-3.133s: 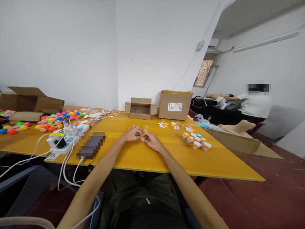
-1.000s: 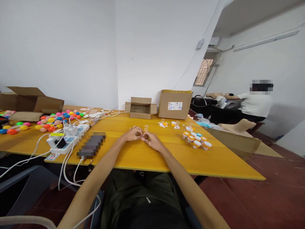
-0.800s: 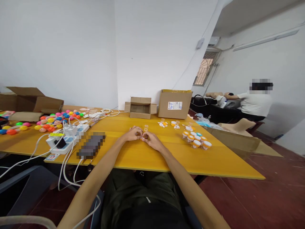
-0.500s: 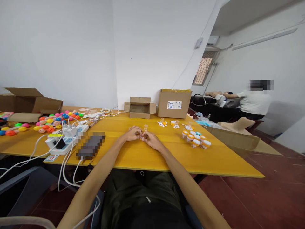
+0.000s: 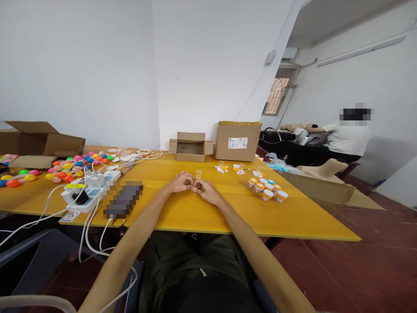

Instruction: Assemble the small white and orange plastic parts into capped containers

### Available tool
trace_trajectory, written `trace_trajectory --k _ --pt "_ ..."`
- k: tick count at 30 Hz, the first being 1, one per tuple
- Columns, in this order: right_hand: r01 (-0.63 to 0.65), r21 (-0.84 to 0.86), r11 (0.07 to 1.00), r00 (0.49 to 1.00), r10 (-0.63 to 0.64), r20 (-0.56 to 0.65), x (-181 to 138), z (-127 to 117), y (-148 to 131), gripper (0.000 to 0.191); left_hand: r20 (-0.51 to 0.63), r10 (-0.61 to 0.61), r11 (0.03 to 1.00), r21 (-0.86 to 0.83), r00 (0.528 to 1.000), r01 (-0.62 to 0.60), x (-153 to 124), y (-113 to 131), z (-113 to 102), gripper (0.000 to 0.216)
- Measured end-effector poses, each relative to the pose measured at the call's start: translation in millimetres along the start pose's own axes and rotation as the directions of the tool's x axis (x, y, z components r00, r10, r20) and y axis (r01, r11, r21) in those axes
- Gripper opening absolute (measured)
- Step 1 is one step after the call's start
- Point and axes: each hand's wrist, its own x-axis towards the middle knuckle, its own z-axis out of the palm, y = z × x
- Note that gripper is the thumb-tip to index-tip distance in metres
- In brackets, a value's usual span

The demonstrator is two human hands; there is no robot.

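Observation:
Over the middle of the yellow table, my left hand (image 5: 181, 183) and my right hand (image 5: 207, 192) meet with curled fingers. A small whitish piece (image 5: 194, 188) shows at the fingertips of my right hand; its kind is too small to tell. My left fingers are closed close beside it, and what they hold is hidden. Just beyond the hands stands a small clear plastic cup (image 5: 198, 174). To the right, several clear jars with orange, white and teal lids (image 5: 267, 188) stand grouped. Farther back lie small piles of white and orange parts (image 5: 223, 168).
A small open cardboard box (image 5: 190, 148) and a larger carton (image 5: 237, 141) stand along the wall. At left are colourful balls (image 5: 67, 166), a power strip (image 5: 85, 202) with white cables, and a dark phone (image 5: 127, 200). A person (image 5: 348, 134) sits at the far right.
The view has shifted very slightly. Both hands stay together at the same spot, with only tiny finger movement.

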Motion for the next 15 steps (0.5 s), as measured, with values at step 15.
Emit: trace_trajectory --k 15 --pt "-0.01 0.016 1.0 1.0 0.01 -0.006 -0.1 2.0 0.2 0.012 -0.021 0.001 1.0 -0.025 1.0 -0.002 1.1 -4.1 0.1 0.01"
